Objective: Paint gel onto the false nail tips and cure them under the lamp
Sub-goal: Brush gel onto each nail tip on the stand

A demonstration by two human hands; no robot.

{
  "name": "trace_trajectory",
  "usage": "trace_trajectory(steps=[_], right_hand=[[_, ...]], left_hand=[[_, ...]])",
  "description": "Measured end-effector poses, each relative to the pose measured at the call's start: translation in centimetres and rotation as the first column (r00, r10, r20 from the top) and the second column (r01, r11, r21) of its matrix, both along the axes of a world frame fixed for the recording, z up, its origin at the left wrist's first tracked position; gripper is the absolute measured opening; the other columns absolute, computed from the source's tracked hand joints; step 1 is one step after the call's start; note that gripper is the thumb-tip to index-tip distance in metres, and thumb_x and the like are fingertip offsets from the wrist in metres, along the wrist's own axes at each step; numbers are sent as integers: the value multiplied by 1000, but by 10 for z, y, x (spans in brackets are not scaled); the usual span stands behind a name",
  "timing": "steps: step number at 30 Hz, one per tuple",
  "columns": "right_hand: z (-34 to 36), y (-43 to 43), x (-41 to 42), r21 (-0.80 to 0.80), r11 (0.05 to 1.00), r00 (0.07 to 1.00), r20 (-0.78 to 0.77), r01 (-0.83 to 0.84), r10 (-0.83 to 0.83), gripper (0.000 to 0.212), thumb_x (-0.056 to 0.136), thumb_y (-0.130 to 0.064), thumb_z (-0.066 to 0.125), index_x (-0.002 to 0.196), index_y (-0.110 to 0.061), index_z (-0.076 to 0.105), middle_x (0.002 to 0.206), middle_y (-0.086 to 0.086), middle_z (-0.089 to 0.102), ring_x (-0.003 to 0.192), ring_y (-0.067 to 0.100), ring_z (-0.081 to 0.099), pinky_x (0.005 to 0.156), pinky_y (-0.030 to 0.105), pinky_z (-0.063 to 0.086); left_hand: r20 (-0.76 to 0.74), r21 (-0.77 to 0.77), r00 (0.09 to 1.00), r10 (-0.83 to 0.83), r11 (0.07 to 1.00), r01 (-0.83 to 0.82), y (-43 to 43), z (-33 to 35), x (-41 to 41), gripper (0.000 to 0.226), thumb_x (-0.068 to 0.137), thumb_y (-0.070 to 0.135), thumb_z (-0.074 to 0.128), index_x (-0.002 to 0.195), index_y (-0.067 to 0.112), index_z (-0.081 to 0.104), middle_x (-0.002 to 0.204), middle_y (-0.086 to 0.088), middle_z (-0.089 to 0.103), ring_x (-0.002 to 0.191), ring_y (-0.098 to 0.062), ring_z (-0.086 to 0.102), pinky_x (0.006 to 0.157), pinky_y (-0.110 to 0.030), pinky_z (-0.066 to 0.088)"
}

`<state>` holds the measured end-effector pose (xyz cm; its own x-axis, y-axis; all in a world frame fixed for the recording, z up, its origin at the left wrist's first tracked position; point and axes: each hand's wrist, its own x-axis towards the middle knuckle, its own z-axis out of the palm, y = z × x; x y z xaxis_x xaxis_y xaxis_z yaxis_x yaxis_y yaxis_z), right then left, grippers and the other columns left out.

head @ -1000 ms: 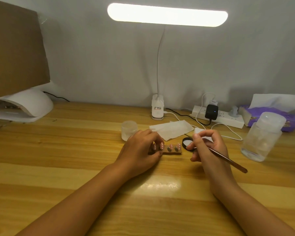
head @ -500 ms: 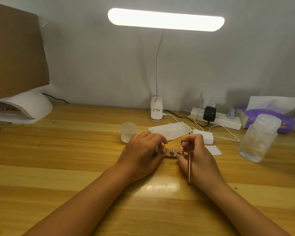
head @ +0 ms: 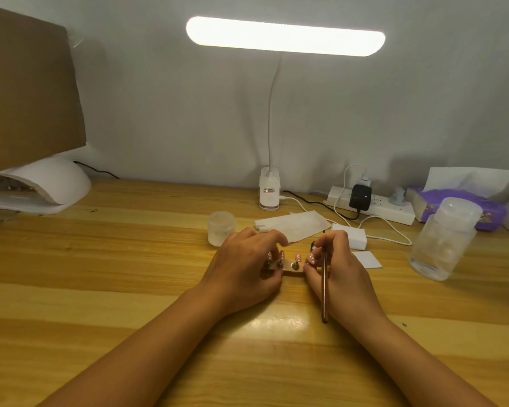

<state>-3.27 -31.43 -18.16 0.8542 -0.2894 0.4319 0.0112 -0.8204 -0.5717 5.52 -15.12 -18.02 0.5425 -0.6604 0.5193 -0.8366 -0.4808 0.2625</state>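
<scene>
Head view, wooden table (head: 100,274). Holder strip (head: 291,271) lies flat at table centre, between the two hands, with four pink nail tips (head: 298,257) standing in a row on metal studs; the tips carry small white dots. Left hand (head: 244,271): fingers curled over the strip's left end and pinching it, partly covering the two leftmost tips. Right hand (head: 341,274): fingers closed round a slim brush (head: 324,292), whose brown handle runs along the hand toward the viewer. The bristle end is hidden near the rightmost tip, so contact with the tip cannot be told. The lower fingers of this hand sit at the strip's right end. A small dark pot (head: 313,245) shows just behind the right hand, mostly hidden. White domed curing lamp (head: 50,183) at far left of table, well apart from the strip, partly behind a cardboard sheet (head: 27,89). Lit desk lamp (head: 285,36) overhead, its base at the back edge. Small frosted jar (head: 221,228) just behind the left hand; white wipes (head: 294,227) beside it. Right side: white block (head: 350,235), white square pad (head: 368,259), large clear bottle (head: 441,242), power strip (head: 376,208), purple tissue pack (head: 459,208).
</scene>
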Motion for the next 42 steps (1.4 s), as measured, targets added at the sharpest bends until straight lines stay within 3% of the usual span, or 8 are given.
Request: trace_trajectory(steps=[17, 24, 28, 32, 34, 36, 39, 42], right_hand=[[0, 1, -3, -50, 998, 999, 48, 27, -25, 38, 88, -15, 67, 105, -28, 36, 88, -14, 54, 81, 7, 58, 72, 32, 54], [-1, 3, -3, -122, 992, 999, 48, 22, -17, 39, 89, -14, 66, 105, -31, 34, 88, -12, 53, 80, 8, 56, 69, 31, 54], [-1, 3, -3, -104, 995, 1000, 28, -4, 7, 36, 90, -15, 65, 104, -31, 35, 89, -13, 56, 79, 5, 57, 67, 23, 51], [0, 2, -3, -66, 998, 1000, 4, -10, 10, 35, 90, -17, 66, 104, -30, 37, 86, -17, 55, 76, -2, 57, 63, 12, 44], [1, 3, -4, -40, 999, 1000, 5, -9, 9, 34, 89, -17, 66, 105, -28, 38, 86, -16, 57, 76, 0, 59, 65, 16, 47], [3, 4, -6, -17, 1000, 1000, 19, -12, 12, 35, 88, -15, 67, 105, -26, 39, 86, -15, 59, 77, 4, 61, 68, 24, 51], [5, 4, -8, 2, 1000, 1000, 22, -11, 11, 36, 86, -12, 67, 105, -23, 40, 86, -11, 61, 76, 7, 62, 68, 27, 51], [6, 2, -8, 51, 999, 1000, 6, -5, 5, 36, 86, -10, 67, 107, -22, 40, 86, -11, 61, 78, 9, 63, 73, 32, 53]], left_hand=[[-107, -31, 994, 35, 999, -38, 0, -3, 5, 35, 88, 40, 66, 119, 34, 52, 97, 21, 53, 93, -2, 44, 86, -25, 35], [-161, -35, 986, 51, 998, -58, 1, -5, 6, 41, 89, 39, 66, 126, 34, 48, 102, 17, 58, 99, -6, 48, 83, -25, 37], [-105, -17, 990, 95, 995, -97, -1, -5, 9, 49, 93, 38, 62, 138, 34, 42, 122, 13, 58, 115, -9, 44, 93, -27, 38], [115, 16, 981, 157, 987, -160, -2, 1, 2, 54, 93, 36, 60, 143, 26, 44, 141, 3, 47, 129, -16, 40, 102, -30, 37], [234, 23, 970, 71, 997, -79, -3, 6, -7, 42, 90, 30, 64, 130, 18, 58, 128, -3, 60, 115, -20, 54, 90, -35, 48], [290, -4, 957, -8, 1000, 10, -8, 6, -18, 26, 87, 27, 66, 111, 18, 66, 105, 0, 68, 94, -19, 62, 71, -31, 50], [47, -66, 999, -6, 998, 9, -17, 3, -32, 19, 92, 35, 59, 108, 27, 58, 96, 10, 66, 81, -10, 59, 62, -24, 38], [-53, -61, 999, 3, 998, -6, -21, -5, -30, 25, 94, 41, 56, 116, 32, 50, 99, 14, 69, 78, -6, 58, 66, -26, 42]])
